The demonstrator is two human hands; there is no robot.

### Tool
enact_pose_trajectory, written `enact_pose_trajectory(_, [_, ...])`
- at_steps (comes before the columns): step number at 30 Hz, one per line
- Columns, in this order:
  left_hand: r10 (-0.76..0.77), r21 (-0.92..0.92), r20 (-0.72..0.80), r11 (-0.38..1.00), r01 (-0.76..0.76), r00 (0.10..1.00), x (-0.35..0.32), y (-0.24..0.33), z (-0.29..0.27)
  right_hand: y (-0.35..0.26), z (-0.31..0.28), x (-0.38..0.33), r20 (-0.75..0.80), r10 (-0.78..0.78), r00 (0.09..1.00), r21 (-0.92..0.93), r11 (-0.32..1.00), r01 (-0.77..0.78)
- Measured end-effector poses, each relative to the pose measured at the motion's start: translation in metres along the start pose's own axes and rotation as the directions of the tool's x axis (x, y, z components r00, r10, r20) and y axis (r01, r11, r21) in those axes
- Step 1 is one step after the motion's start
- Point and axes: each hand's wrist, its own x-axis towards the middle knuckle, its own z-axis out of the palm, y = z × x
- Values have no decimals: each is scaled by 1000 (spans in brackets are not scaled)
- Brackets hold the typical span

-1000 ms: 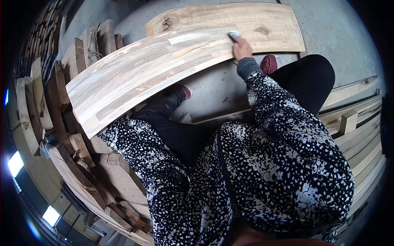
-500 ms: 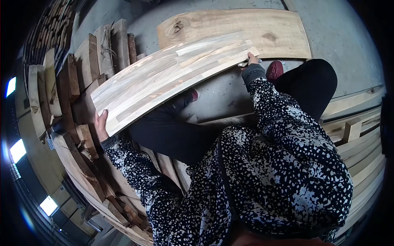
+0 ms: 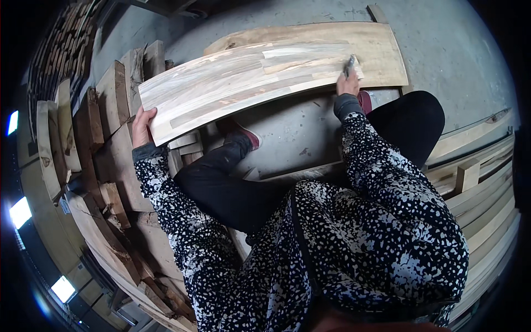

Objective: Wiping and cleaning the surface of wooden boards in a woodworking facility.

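Note:
A long panel [image 3: 227, 83] of glued wood strips, in pale and greyish tones, lies across in front of me. My left hand [image 3: 143, 125] grips its left end, thumb on the upper face and fingers mostly hidden beneath. Near the panel's right end, my right hand [image 3: 348, 83] is closed on a small dark grey tool [image 3: 349, 65], whose exact kind I cannot make out. The tool's tip points away from me over the panel. Behind and partly under the panel, a broad wooden slab [image 3: 379, 47] shows its right part and far edge.
Rough-edged planks [image 3: 108, 97] are stacked at the left. More boards [image 3: 487, 193] lie at the right, with a small wood block [image 3: 468, 176] between them. My legs are bent above the grey concrete floor [image 3: 293, 130]. A pile of thin strips [image 3: 63, 61] stands far left.
The panel's left end has risen and shifted right with my left hand. My right hand has gone from the panel's near edge to over its right end, the tool now pointing away.

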Motion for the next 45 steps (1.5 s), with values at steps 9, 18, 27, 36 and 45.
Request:
enact_pose_trajectory(9, [-75,195,-266,972,130,961,33,-27,1,-238,-19,-107,138,-791,596,671,517,531])
enact_pose_trajectory(18, [-116,357,-297,907,223,948,37,-21,12,-167,19,-41,243,-790,562,590,581,561])
enact_pose_trajectory(27, [-68,383,-293,906,183,954,46,-8,35,54,42,91,150,67,986,-90,994,-54])
enact_pose_trajectory(36, [-81,413,-338,882,225,938,34,6,52,-253,-12,-86,292,-869,401,719,475,507])
enact_pose_trajectory(45, [-51,485,-358,843,232,932,36,-6,35,-103,60,62,482,-233,845,275,956,107])
